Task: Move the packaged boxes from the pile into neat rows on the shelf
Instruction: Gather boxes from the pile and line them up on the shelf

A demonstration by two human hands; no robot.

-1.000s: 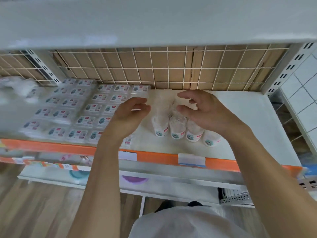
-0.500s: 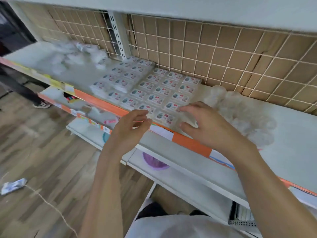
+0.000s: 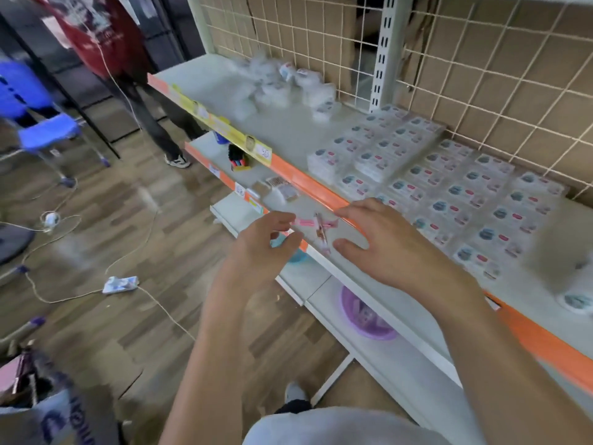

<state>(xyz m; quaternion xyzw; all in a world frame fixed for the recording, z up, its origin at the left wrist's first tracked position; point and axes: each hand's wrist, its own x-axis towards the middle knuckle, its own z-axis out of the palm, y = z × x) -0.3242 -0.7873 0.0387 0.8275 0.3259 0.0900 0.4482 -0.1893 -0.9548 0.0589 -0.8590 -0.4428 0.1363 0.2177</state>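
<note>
Both hands, left hand (image 3: 266,242) and right hand (image 3: 385,248), hover empty, fingers loosely spread. The pile (image 3: 288,85), upper centre, appears light, film-wrapped and slippery; grip each box by its side edges.

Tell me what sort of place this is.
Most likely a small shop being stocked. Tiered metal shelves carry orange price strips with paper labels along their front edges, identical packaged boxes lie in rows on the top shelf, and a wire grid back panel stands behind them.

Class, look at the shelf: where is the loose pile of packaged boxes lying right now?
In the head view, the loose pile lies at the far left of the top shelf, against the wire grid back, beyond the neat rows.
</note>
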